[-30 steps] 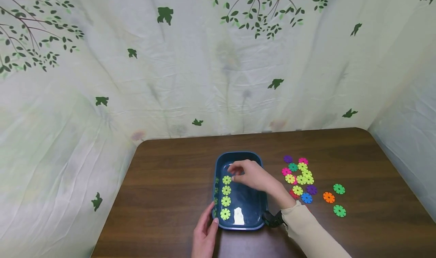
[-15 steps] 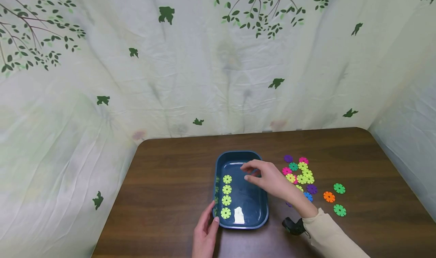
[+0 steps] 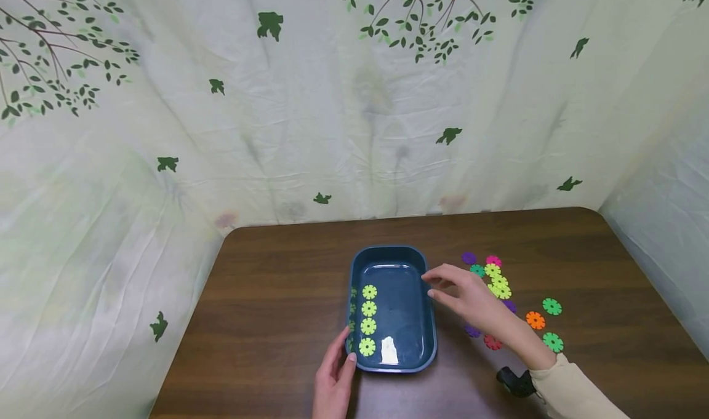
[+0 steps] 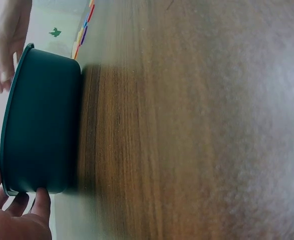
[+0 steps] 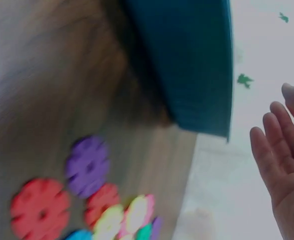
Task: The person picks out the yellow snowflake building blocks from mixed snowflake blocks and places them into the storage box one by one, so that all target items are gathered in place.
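A deep blue rectangular tray (image 3: 402,320) stands on the table, with a column of several yellow-green notched discs (image 3: 368,309) lying flat along its left side. At the tray's near left corner my left hand (image 3: 334,379) grips the rim, thumb on one side and fingers against the outer wall (image 4: 41,120). Over the right rim hovers my right hand (image 3: 471,299), thumb and fingers apart, nothing held. Beneath and behind it are loose notched discs, among them yellow-green discs (image 3: 500,287), a red disc (image 3: 492,343) and a purple disc (image 5: 88,166); the hand hides some.
Two green discs (image 3: 552,342) and an orange disc (image 3: 535,320) lie apart, right of the pile. The brown wooden table (image 3: 277,320) extends left of the tray. A pale leaf-printed cloth (image 3: 343,130) hangs behind its back edge.
My right hand has moved right, from over the column of discs inside the tray to the right rim, its fingers staying apart. The left hand and the discs in the tray have kept their places.
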Motion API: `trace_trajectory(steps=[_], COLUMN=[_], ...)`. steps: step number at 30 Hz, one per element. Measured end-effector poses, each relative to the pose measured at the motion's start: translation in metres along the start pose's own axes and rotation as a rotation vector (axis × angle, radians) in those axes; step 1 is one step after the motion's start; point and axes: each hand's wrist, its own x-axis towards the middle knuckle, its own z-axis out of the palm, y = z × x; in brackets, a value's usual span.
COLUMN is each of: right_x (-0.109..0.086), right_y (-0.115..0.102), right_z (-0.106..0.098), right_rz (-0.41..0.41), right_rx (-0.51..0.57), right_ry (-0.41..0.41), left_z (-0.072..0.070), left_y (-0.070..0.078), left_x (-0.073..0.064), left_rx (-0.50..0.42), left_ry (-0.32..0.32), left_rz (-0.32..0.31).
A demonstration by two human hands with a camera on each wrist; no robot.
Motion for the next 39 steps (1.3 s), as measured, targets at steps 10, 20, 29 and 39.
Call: trace_trajectory(steps=[10, 20, 29, 39], right_x=[-0.029, -0.055, -0.066, -0.068], right_y=[0.024, 0.046, 0.060, 0.068], right_z=[-0.010, -0.020, -0.028, -0.031], right_rz=[0.042, 0.058, 0.232, 0.216], right_rx=[-0.084, -0.128, -0.171, -0.193], right_ry=[0.060, 0.107, 0.035, 0.010], left_z=[-0.001, -0.001, 0.000, 0.000], left_y=[0.001, 0.000, 0.002, 0.003], left_x=[0.000, 0.000, -0.001, -0.001], left_rx=[0.013, 0.023, 0.030, 0.026], left_ry=[0.004, 0.004, 0.002, 0.000], left_rz=[0.002, -0.005, -0.021, -0.025])
